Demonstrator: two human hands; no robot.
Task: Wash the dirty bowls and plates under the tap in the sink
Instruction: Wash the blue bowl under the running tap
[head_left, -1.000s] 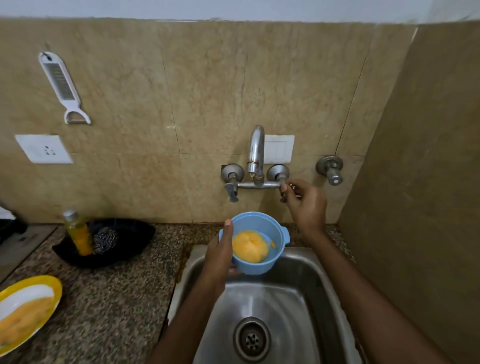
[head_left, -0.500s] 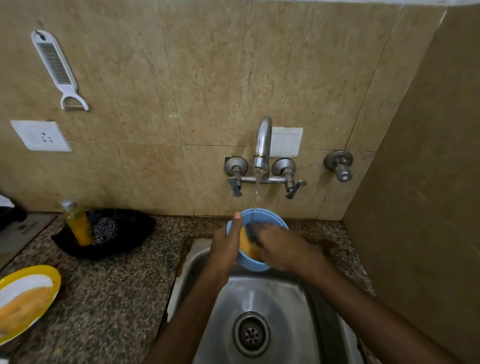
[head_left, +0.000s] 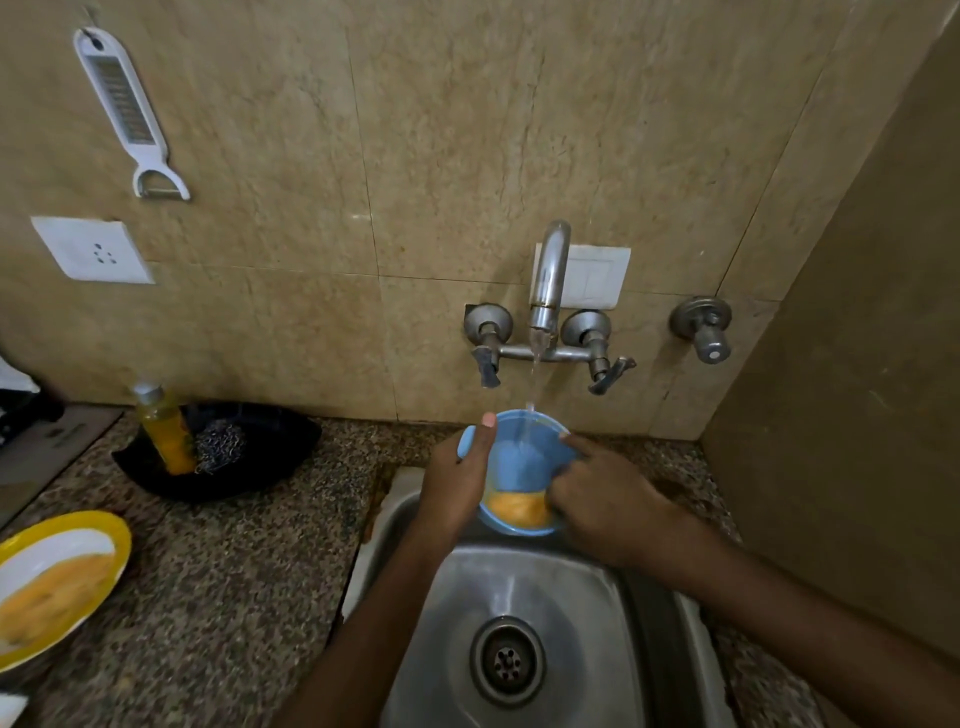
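A small blue bowl (head_left: 519, 462) with orange-yellow residue at its bottom is held over the steel sink (head_left: 524, 587), under the running tap (head_left: 545, 291). A thin stream of water falls into it. My left hand (head_left: 457, 483) grips the bowl's left rim, thumb up on the edge. My right hand (head_left: 608, 499) is at the bowl's right side, fingers reaching inside and rubbing the inner wall. A yellow-rimmed plate (head_left: 52, 582) smeared with the same residue lies on the counter at the far left.
A black dish (head_left: 260, 462) on the granite counter holds a steel scrubber (head_left: 221, 447) and a bottle of orange liquid (head_left: 163, 426). A side wall stands close on the right. A second valve (head_left: 704, 327) juts from the back wall. The drain (head_left: 506, 660) sits in the sink's middle.
My right hand left the tap's right handle and went into the bowl; water now runs. The residue has been pushed to the bowl's lower part, baring blue above.
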